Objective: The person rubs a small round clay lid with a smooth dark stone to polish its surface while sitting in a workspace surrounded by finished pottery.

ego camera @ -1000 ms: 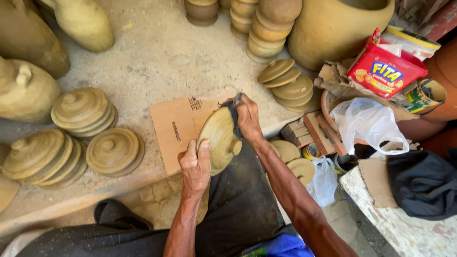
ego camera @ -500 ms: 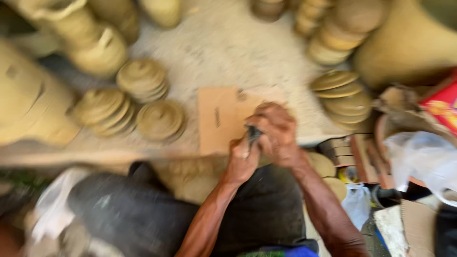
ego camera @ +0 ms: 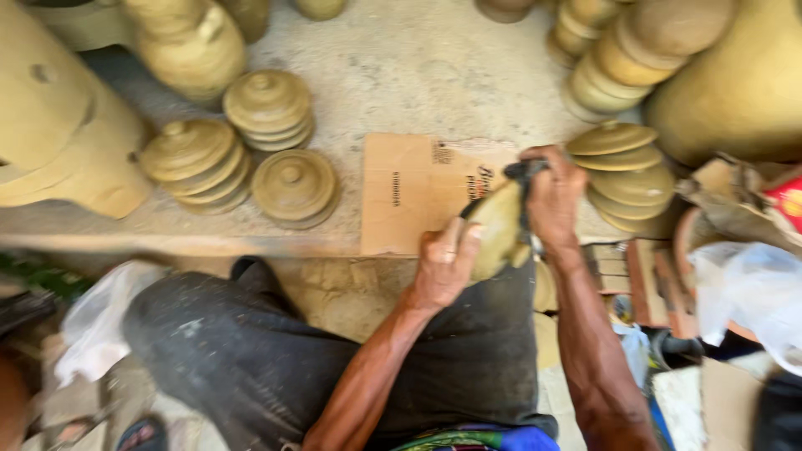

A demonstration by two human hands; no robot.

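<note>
left hand (ego camera: 444, 266) grips a clay lid (ego camera: 498, 230) from below; right hand (ego camera: 551, 199) presses a dark cloth (ego camera: 525, 170) on its top edge, over cardboard (ego camera: 409, 194). lid stacks (ego camera: 266, 104) stand left, more lids (ego camera: 625, 174) right.

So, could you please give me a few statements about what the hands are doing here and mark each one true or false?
1. The left hand grips the clay lid from below. True.
2. The right hand holds a dark cloth against the lid. True.
3. The lid lies flat on the cardboard sheet. False: it is held up in both hands, in front of the cardboard.
4. The stacked lids at the left are glazed blue. False: they are plain tan clay.
5. The right hand rests on the white plastic bag. False: the bag lies apart, further right.
</note>
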